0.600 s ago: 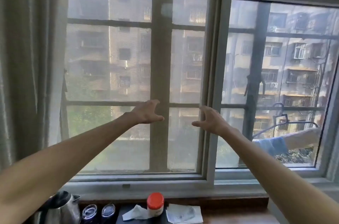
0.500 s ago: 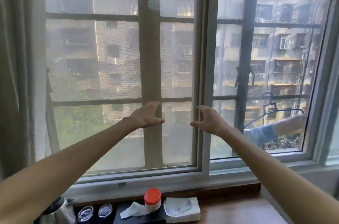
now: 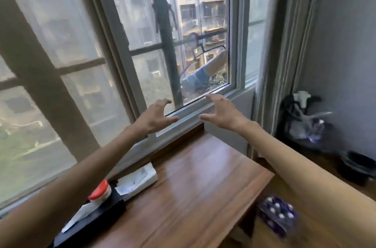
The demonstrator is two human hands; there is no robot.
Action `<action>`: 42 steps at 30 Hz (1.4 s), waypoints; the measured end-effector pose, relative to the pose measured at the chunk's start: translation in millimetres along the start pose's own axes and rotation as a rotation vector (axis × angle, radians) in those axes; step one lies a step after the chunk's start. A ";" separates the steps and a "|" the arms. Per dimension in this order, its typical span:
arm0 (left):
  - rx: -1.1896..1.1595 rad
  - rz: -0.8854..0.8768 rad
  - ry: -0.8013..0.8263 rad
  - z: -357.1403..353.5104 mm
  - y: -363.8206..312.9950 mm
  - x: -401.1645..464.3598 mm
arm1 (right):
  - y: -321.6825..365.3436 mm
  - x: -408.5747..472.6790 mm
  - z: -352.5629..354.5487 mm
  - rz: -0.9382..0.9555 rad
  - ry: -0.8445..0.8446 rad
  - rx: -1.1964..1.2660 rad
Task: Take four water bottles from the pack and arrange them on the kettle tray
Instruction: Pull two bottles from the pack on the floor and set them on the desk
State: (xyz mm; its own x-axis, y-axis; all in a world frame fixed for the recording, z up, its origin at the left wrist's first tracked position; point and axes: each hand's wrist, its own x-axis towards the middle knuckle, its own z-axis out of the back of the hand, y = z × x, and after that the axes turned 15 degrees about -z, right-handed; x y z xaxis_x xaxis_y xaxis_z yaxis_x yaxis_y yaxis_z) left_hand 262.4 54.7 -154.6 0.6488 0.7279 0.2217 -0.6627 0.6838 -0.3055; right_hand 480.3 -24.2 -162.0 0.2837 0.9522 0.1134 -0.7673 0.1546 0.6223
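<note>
The pack of water bottles (image 3: 277,215), wrapped in purple plastic with white caps showing, lies on the floor beside the right edge of the wooden table. The black kettle tray (image 3: 95,220) sits at the table's near left, carrying a red-lidded jar (image 3: 100,189) and white sachets. The kettle is out of frame. My left hand (image 3: 155,118) and my right hand (image 3: 221,112) are stretched out in front of the window sill, fingers spread, holding nothing, well above and beyond the pack.
A wooden table (image 3: 193,186) stands under the window (image 3: 122,44). A white tissue box (image 3: 137,179) lies beside the tray. Right of the table, a curtain (image 3: 284,44), a dark bag with plastic (image 3: 305,121) and a black container (image 3: 358,168) sit by the grey wall.
The view has swung right and down, bringing the table top, the floor and the bottle pack into sight. The kettle and glasses have left the frame. Both hands stay open and outstretched.
</note>
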 end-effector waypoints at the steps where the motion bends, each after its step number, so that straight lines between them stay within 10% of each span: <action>1: -0.019 -0.026 0.018 -17.7 -11.1 11.4 | -22.9 -1.7 5.8 -0.044 -0.003 -0.005; 18: -0.212 -0.160 0.348 -286.6 -185.1 172.9 | -365.6 -9.2 64.2 -0.612 0.072 0.094; 42: -0.281 0.098 0.898 -602.3 -227.5 337.5 | -697.6 94.3 -44.2 -1.128 0.379 0.359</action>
State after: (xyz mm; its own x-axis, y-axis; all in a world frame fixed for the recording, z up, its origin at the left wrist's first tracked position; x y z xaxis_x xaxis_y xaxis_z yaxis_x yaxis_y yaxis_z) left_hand 857.4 114.0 -568.0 0.7179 0.3896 -0.5770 -0.6911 0.4990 -0.5229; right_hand 1016.9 -30.5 -619.7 0.4525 0.3599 -0.8159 0.0150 0.9118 0.4105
